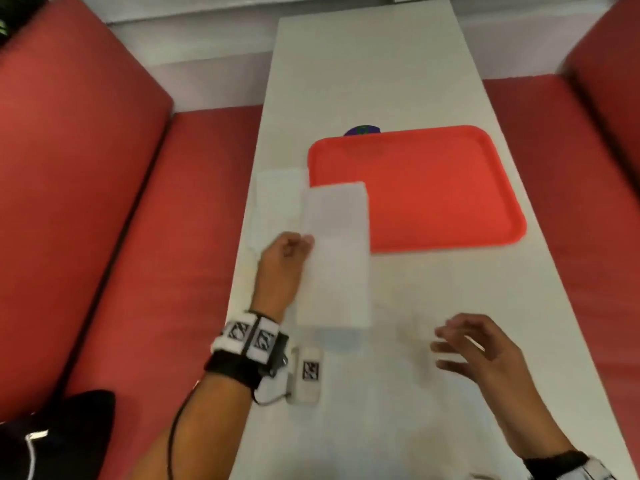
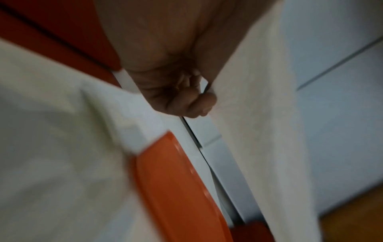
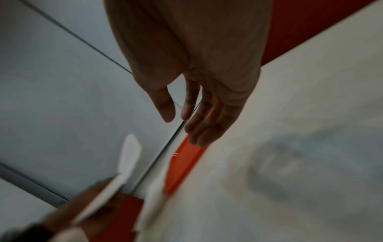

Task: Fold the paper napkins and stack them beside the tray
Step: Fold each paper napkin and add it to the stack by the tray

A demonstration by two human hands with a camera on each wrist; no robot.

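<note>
The left hand (image 1: 284, 258) pinches the edge of a folded napkin (image 1: 334, 251) and holds it above the bench (image 1: 433, 341), with the napkin's far end over the near left corner of the red tray (image 1: 433, 188). A stack of napkins (image 1: 277, 199) lies on the bench just left of the tray. The right hand (image 1: 474, 344) hovers over the bench, fingers spread and loose, holding nothing. Red seats (image 1: 121, 220) flank the bench.
</note>
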